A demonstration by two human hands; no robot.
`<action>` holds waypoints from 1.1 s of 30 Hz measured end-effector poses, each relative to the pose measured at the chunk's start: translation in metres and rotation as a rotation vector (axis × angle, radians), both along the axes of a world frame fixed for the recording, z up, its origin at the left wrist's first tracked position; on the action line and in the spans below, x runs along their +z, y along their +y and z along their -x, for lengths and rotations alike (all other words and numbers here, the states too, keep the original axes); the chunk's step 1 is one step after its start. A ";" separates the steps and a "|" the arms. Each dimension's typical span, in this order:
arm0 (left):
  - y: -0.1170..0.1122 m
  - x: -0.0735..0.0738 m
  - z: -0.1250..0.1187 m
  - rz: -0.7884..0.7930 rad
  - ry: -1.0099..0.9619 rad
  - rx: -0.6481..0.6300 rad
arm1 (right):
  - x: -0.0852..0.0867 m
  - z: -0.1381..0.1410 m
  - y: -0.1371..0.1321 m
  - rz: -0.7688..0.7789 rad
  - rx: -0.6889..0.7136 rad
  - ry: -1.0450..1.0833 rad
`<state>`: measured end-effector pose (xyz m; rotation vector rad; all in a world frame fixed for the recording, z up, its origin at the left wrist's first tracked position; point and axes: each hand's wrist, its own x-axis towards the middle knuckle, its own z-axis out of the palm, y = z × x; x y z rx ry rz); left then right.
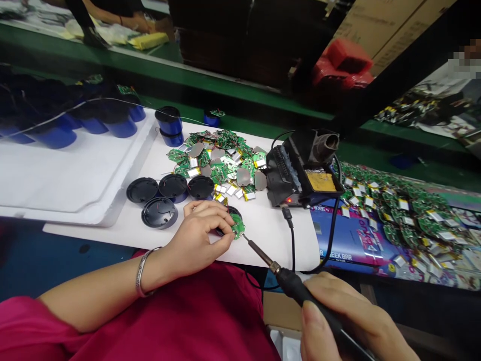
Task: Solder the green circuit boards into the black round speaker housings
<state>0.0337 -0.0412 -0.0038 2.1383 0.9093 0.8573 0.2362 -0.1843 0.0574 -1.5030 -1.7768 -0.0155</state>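
My right hand (pixel 338 316) grips a black soldering iron (pixel 291 285), its thin tip at the edge of a round green circuit board (pixel 237 226). That board lies over a black round cup, mostly hidden under my left hand (pixel 206 228). The fingers of my left hand are bent and closed around the board's left side. Just beyond it stand black-topped round cups, one of them a cup (pixel 201 187) with a blue side. A heap of green circuit boards (pixel 225 163) with silver battery cells spreads behind the hands.
A soldering station (pixel 287 173) with a yellow sponge (pixel 320 181) stands to the right, its cables hanging forward. Several blue cups (pixel 122 123) fill the white foam tray (pixel 112 200) at left. More boards (pixel 406 200) lie far right. A co-worker's arm (pixel 124 20) shows behind.
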 end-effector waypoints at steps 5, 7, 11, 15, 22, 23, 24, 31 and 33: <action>0.002 0.001 0.000 0.001 0.008 -0.016 | 0.003 0.018 0.008 0.043 0.076 0.075; 0.002 0.002 0.001 -0.002 0.016 -0.021 | 0.001 0.022 0.008 0.021 0.023 0.082; 0.003 0.003 0.001 0.003 0.023 -0.028 | -0.002 0.021 0.008 0.004 0.058 0.022; 0.004 0.004 0.001 0.006 0.024 -0.044 | -0.002 0.017 0.012 0.062 0.129 0.042; 0.006 0.007 0.001 0.026 0.053 -0.062 | -0.003 0.012 0.013 0.100 0.198 0.023; 0.006 0.007 0.001 0.027 0.060 -0.062 | -0.003 0.012 0.013 0.098 0.198 0.014; 0.006 0.008 0.001 0.027 0.067 -0.063 | -0.003 0.012 0.013 0.104 0.202 0.001; 0.006 0.010 0.000 0.015 0.100 -0.063 | 0.002 0.025 0.020 0.075 0.133 -0.049; 0.006 0.011 -0.001 0.007 0.109 -0.062 | 0.004 0.029 0.021 0.067 0.082 -0.060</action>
